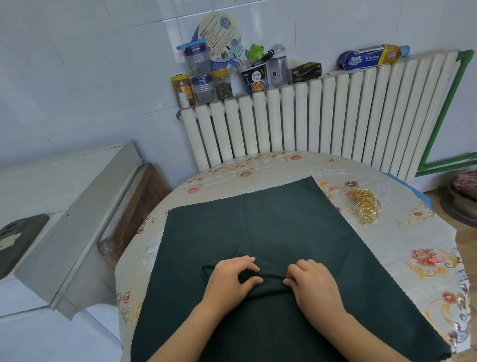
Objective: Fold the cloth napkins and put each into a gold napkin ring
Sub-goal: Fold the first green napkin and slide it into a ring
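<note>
On the floral-covered round table [415,244], a dark green cloth napkin [261,226] is spread flat; a raised fold running left-right is pinched by left hand [231,282] and right hand [313,284].

A lived-in home kitchen or dining corner: glossy white wall tiles [63,65], a white ribbed radiator [324,117] topped with plastic food jars [200,73] and an instant-noodle cup [255,80], beside a round table under floral oilcloth [426,260].
</note>
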Demonstrator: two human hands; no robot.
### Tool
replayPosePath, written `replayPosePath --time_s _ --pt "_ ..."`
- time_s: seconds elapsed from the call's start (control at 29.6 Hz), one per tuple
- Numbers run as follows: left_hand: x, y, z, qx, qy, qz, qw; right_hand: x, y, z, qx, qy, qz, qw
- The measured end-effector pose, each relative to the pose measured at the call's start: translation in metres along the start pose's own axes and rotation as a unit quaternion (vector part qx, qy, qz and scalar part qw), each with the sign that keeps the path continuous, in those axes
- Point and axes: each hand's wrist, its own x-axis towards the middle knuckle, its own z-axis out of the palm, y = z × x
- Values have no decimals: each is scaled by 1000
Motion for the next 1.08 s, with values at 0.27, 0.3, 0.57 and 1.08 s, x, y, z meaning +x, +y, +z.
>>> replayPosePath --time_s 0.27,0.3,0.57,1.08 --pt "7 3 -3 -5 -21 -87 996 8 4 -1 -30 -37 -27 999" --pt "12 7 -7 29 -57 -82 995 11 3 -5 -24 -50 -29 998" --pt "68 38 -31 155 -329 -31 931 59 1 -32 83 -332 74 937" --pt "90 54 -31 231 -454 -59 859 65 -2 -29 -2 -406 44 913"
